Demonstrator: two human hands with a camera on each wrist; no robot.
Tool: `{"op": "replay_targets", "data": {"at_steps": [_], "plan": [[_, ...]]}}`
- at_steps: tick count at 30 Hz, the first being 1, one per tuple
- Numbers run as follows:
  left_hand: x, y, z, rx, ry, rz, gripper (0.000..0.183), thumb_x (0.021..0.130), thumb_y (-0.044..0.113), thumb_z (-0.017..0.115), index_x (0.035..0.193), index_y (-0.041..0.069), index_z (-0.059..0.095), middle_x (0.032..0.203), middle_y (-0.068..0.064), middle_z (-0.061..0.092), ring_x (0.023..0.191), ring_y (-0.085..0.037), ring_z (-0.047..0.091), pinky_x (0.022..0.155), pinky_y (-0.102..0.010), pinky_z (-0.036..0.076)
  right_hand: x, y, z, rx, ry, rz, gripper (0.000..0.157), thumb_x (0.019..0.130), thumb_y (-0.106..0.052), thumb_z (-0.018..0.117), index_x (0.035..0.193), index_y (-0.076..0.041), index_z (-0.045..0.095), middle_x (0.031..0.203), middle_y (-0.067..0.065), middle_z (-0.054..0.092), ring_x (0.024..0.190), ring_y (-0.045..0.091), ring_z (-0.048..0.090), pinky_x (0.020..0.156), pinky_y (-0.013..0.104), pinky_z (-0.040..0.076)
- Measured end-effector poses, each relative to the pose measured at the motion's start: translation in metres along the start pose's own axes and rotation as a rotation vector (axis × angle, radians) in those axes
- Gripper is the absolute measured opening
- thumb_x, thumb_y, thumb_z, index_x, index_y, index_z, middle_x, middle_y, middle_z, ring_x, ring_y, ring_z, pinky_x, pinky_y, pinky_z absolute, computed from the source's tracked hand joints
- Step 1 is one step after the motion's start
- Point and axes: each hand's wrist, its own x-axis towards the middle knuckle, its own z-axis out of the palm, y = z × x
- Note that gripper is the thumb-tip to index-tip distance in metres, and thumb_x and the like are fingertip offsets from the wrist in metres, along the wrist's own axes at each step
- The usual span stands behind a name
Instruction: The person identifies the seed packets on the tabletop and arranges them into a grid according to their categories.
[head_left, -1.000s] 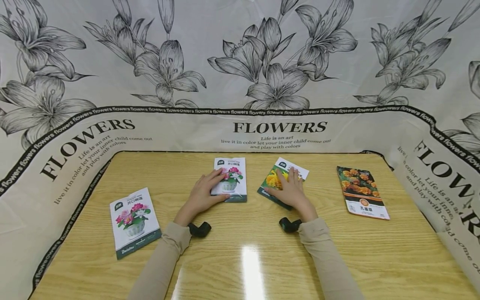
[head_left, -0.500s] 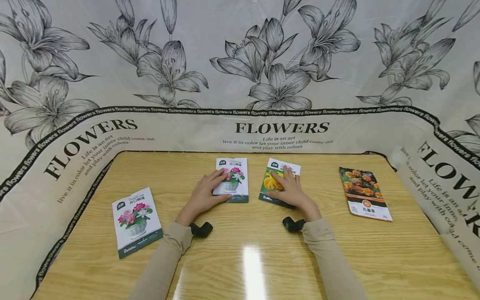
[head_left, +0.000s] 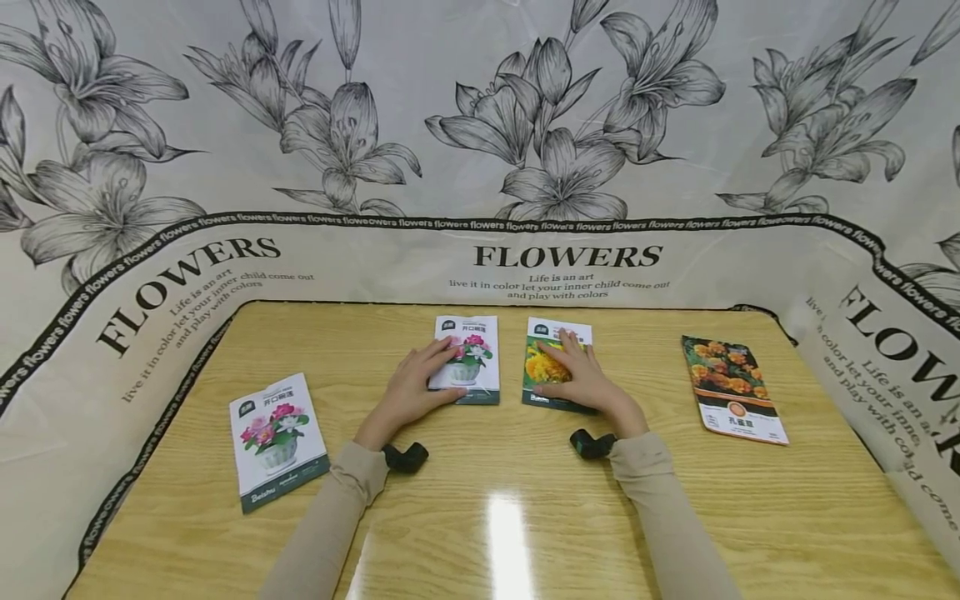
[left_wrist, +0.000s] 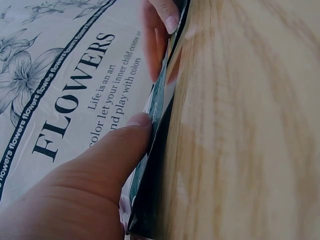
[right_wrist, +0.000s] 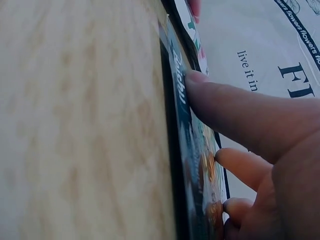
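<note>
Head view: left grip (head_left: pixel 411 385) lying wide on far pink-flower packet (head_left: pixel 476 357).
Right grip (head_left: pixel 591 379), also wide, is touching the yellow-flower packet (head_left: pixel 537 366).

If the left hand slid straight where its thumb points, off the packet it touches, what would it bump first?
Probably the yellow-flower seed packet, across a strip of tabletop, though whether the left hand would nudge its edge or pass over is unclear.

Tabletop (head_left: pixel 450 500) wood-grained, smooth, glossy; flower packets (head_left: pixel 467 372) smooth, slightly shiny; sleeves (head_left: pixel 333 517) matt cloth; wall sheet (head_left: pixel 405 258) faintly glossy
</note>
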Motion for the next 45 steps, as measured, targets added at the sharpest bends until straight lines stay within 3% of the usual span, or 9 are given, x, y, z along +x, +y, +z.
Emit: {"op": "replay_targets", "data": {"at_steps": [10,17,24,28,34,45], "plan": [[0.004,0.0,-0.002,0.001,-0.005,0.011,0.075,0.087,0.044,0.075,0.15,0.015,0.046,0.161,-0.004,0.031,0.149,-0.027,0.024,0.121,-0.051,0.009,0.005,0.004,-0.003,0.026,0.021,-0.04,0.082,0.084,-0.037,0.077,0.151,-0.006,0.04,0.163,0.026,0.005,0.149,0.042,-0.002,0.117,0.059,-0.009],[0.006,0.002,-0.005,0.009,-0.008,0.022,0.074,0.088,0.044,0.074,0.15,0.014,0.046,0.16,-0.004,0.031,0.149,-0.027,0.024,0.121,-0.051,0.009,0.005,0.006,-0.005,0.042,0.054,-0.058,0.089,0.083,-0.033,0.08,0.154,-0.003,0.034,0.163,0.022,0.011,0.151,0.038,0.001,0.117,0.056,-0.01],[0.006,0.003,-0.004,-0.002,-0.003,0.02,0.074,0.088,0.044,0.075,0.15,0.014,0.046,0.16,-0.005,0.032,0.148,-0.027,0.024,0.12,-0.052,0.01,-0.005,0.006,-0.003,0.221,0.267,-0.112,0.07,0.087,-0.016,0.078,0.147,-0.001,0.045,0.158,0.019,0.03,0.149,0.038,0.018,0.12,0.053,-0.003],[0.006,0.003,-0.005,-0.006,-0.004,0.005,0.074,0.088,0.044,0.074,0.15,0.015,0.046,0.161,-0.003,0.031,0.149,-0.025,0.023,0.121,-0.049,0.009,-0.009,0.007,-0.002,0.193,0.346,-0.111,0.063,0.086,-0.017,0.079,0.141,-0.001,0.052,0.154,0.019,0.039,0.146,0.039,0.027,0.121,0.052,0.001],[0.005,0.003,-0.004,-0.012,0.005,-0.003,0.074,0.087,0.043,0.075,0.149,0.015,0.047,0.16,-0.002,0.032,0.148,-0.025,0.024,0.121,-0.049,0.01,-0.01,0.011,0.003,0.033,0.234,-0.054,0.081,0.083,-0.034,0.081,0.147,-0.001,0.044,0.158,0.021,0.03,0.148,0.039,0.02,0.12,0.054,-0.002],[-0.001,-0.001,0.003,-0.04,0.012,-0.008,0.075,0.085,0.043,0.078,0.148,0.016,0.049,0.16,0.0,0.033,0.149,-0.023,0.024,0.121,-0.049,0.009,-0.014,0.01,0.009,-0.114,0.139,-0.07,0.071,0.09,-0.037,0.07,0.148,-0.004,0.046,0.161,0.02,0.023,0.149,0.039,0.012,0.119,0.056,0.001]]}}
